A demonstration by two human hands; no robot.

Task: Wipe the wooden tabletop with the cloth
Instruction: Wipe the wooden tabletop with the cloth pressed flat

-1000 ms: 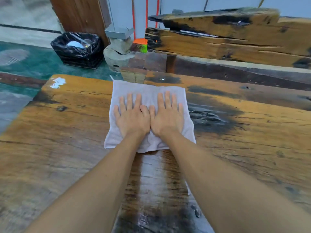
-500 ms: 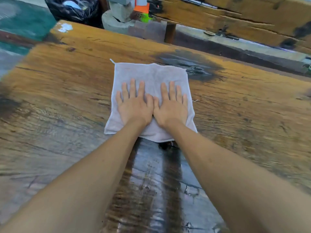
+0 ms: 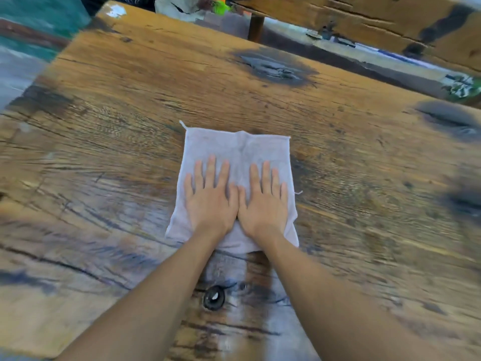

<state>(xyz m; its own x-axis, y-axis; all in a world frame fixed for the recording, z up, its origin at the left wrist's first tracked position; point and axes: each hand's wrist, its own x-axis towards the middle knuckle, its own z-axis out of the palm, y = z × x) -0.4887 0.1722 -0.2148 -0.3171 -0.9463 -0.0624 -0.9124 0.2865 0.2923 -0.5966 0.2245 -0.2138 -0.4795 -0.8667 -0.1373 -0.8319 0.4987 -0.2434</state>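
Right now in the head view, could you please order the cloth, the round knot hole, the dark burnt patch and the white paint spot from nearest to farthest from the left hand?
1. Cloth, under the left hand.
2. Round knot hole, near side.
3. Dark burnt patch, far right.
4. White paint spot, far-left corner.

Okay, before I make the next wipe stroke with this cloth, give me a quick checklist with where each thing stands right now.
1. Left hand flat on cloth: ok.
2. Right hand flat beside it, thumbs touching: ok.
3. Cloth spread open, not bunched: ok, one slight ridge at the far edge.
4. Tabletop around the cloth free of objects: ok.
5. Knot hole near the wrists, may snag: cannot tell.
6. Cloth damp enough: cannot tell.
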